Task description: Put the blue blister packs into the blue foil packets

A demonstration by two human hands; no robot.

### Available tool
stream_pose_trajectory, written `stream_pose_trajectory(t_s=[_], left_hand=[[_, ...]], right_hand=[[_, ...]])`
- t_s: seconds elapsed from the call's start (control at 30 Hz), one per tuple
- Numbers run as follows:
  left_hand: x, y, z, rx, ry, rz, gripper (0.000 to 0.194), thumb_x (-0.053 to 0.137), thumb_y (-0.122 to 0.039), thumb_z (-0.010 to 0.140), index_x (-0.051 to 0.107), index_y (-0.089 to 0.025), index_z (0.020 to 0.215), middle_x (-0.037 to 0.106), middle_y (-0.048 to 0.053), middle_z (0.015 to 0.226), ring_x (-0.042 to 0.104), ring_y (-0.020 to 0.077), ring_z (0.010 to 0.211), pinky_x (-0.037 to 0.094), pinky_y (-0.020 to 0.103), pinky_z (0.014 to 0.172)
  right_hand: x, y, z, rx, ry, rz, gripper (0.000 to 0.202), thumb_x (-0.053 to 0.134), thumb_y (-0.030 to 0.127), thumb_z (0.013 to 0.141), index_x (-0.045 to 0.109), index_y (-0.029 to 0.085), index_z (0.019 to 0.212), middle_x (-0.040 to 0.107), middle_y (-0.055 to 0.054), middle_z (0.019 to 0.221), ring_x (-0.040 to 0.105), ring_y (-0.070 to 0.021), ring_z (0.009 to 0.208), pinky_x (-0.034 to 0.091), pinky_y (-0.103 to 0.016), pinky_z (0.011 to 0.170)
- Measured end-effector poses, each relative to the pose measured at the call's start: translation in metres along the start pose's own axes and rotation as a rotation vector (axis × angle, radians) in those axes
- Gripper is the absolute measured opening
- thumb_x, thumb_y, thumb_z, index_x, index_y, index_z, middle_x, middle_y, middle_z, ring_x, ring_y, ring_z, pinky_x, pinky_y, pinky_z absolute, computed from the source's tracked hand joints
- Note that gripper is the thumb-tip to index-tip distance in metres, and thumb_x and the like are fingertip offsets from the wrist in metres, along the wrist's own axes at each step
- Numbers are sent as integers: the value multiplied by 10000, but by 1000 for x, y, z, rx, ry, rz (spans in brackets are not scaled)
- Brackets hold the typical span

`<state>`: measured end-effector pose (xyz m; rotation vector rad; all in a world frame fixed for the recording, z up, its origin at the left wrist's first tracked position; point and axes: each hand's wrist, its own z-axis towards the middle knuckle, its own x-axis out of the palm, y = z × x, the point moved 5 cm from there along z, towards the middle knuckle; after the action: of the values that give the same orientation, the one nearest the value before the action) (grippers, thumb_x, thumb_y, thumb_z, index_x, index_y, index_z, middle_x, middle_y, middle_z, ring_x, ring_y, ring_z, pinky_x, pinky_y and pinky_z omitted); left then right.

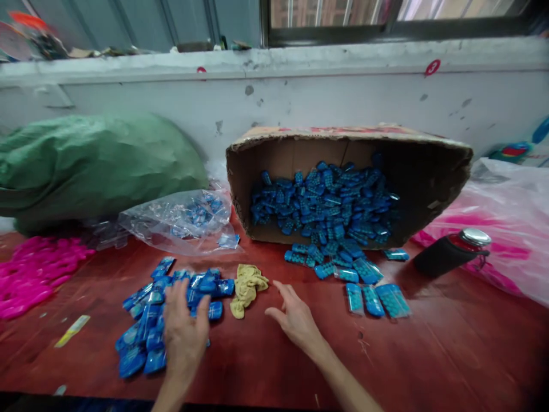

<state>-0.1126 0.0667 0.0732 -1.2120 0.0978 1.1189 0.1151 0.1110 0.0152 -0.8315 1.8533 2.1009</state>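
My left hand (185, 326) is over the right side of a loose pile of small blue packets (146, 323), fingers apart and nothing held. Whether it touches the packets I cannot tell. To the right, my right hand (295, 315) is open above the table, thumb and fingers spread. Between the hands lies a crumpled yellow cloth-like piece (247, 289), just left of my right fingertips. Beyond my right hand, a cardboard box (240, 197) on its side holds a heap of blue packs (326, 200), some spilling out. Several packs (392, 300) lie apart on the right.
A dark-sleeved bottle (446, 254) stands tilted-looking at the right beside pink-and-clear plastic (506, 212). A clear bag (184, 223) with small blue pieces lies behind the pile. At left are a green sack (98, 166), bright pink items (40, 269) and a yellow cutter-like strip (72, 331).
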Motion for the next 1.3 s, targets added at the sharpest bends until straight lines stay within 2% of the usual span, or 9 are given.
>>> stream_pose_trajectory(t_s=[0.23, 0.4, 0.53, 0.67, 0.8, 0.93, 1.1, 1.2, 1.3], left_hand=[[105, 9, -44, -19, 315, -165, 506, 517, -277, 716, 441, -150, 1200, 395, 182, 1330, 251, 331, 1269, 158, 489, 1017], [124, 19, -52, -77, 300, -340, 499, 497, -289, 738, 450, -159, 1217, 369, 165, 1353, 207, 314, 1290, 147, 467, 1025], [115, 14, -39, -20, 369, -303, 398, 490, -320, 749, 553, -200, 1123, 473, 154, 1278, 330, 326, 1223, 159, 470, 1006], [99, 1, -1, 10, 437, -235, 198, 490, -323, 745, 664, -232, 768, 658, 141, 885, 511, 343, 985, 207, 491, 947], [72, 1, 16, -14, 404, -261, 187, 521, -321, 732, 673, -237, 802, 652, 139, 934, 478, 347, 1046, 143, 492, 988], [44, 27, -12, 117, 294, -142, 388, 576, -317, 706, 592, -244, 1087, 510, 122, 1255, 305, 335, 1243, 59, 501, 1033], [29, 53, -42, 342, 196, 346, 505, 551, -280, 738, 460, -186, 1226, 454, 165, 1300, 362, 335, 1215, 285, 542, 953], [6, 52, -22, 338, 84, 339, 389, 497, -284, 780, 520, -170, 1151, 546, 143, 1211, 481, 276, 1127, 398, 439, 907], [-25, 64, 21, 70, 46, 116, 252, 388, -261, 840, 594, -184, 964, 694, 47, 859, 638, 145, 767, 503, 249, 672]], right_hand=[[43, 12, 74, -53, 172, -407, 518, 587, 350, 699, 456, 224, 1185, 505, -90, 1083, 544, -237, 924, 395, -305, 738], [40, 12, 75, -197, 240, -379, 185, 476, 201, 765, 609, 221, 892, 585, -12, 882, 559, -135, 830, 376, -190, 694], [16, 11, 82, -193, 395, -450, 220, 552, 261, 712, 646, 274, 911, 656, 14, 870, 586, -163, 823, 376, -201, 652], [11, 24, 119, -128, 298, -580, 258, 418, 216, 801, 668, 232, 861, 682, -46, 875, 602, -191, 844, 379, -247, 680], [52, 44, 147, -137, 324, -630, 208, 481, 289, 779, 667, 207, 827, 678, -82, 871, 603, -223, 849, 400, -281, 687], [104, 57, 144, -208, 354, -624, 374, 436, 388, 819, 549, 179, 1108, 576, -126, 1130, 507, -269, 1048, 397, -359, 806], [153, 63, 124, -262, 363, -573, 492, 318, 348, 886, 345, 93, 1305, 365, -180, 1344, 288, -288, 1256, 240, -428, 993], [164, 68, 122, -233, 308, -471, 471, 280, 339, 898, 340, 129, 1315, 327, -146, 1378, 235, -268, 1287, 202, -448, 1018], [158, 71, 120, -174, 204, -402, 479, 263, 372, 895, 366, 142, 1303, 357, -128, 1363, 244, -263, 1282, 204, -472, 1015]])
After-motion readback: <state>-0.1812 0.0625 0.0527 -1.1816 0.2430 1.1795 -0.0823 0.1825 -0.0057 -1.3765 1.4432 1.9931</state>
